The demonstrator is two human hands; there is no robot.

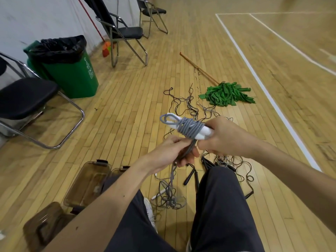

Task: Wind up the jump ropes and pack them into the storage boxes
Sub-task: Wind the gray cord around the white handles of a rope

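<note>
Down by the seated person's dark trousers (221,206), a white shoe (150,210) shows between the knees. On the wooden floor at the person's left sit the storage boxes: a lidded smoky-brown box (41,226) nearest, then an open box (85,180) of the same tinted plastic, with 1 more box (119,170) partly hidden behind the left forearm.

Between the feet lies a loose heap of grey rope (169,197), and its tail climbs straight up into the left hand (172,151), whose fingers are curled round the cord below the bundle.

Just above, the right hand (223,137) has fingers and thumb closed round the end of 2 white handles (203,134) held side by side. The grey jump rope (189,128) is wrapped around them in several tight turns, with a small loop sticking out at the far end. The bundle is in the air over the floor, not in any box.

Under the right hand, black-handled jump ropes (227,162) sprawl tangled on the floor. Beyond the hands lies another snarl of thin dark cords (189,106).

Further on, a green mop (227,93) lies flat. A green bin (72,70) with a black liner stands by the wall, among 3 folding chairs (125,33).
</note>
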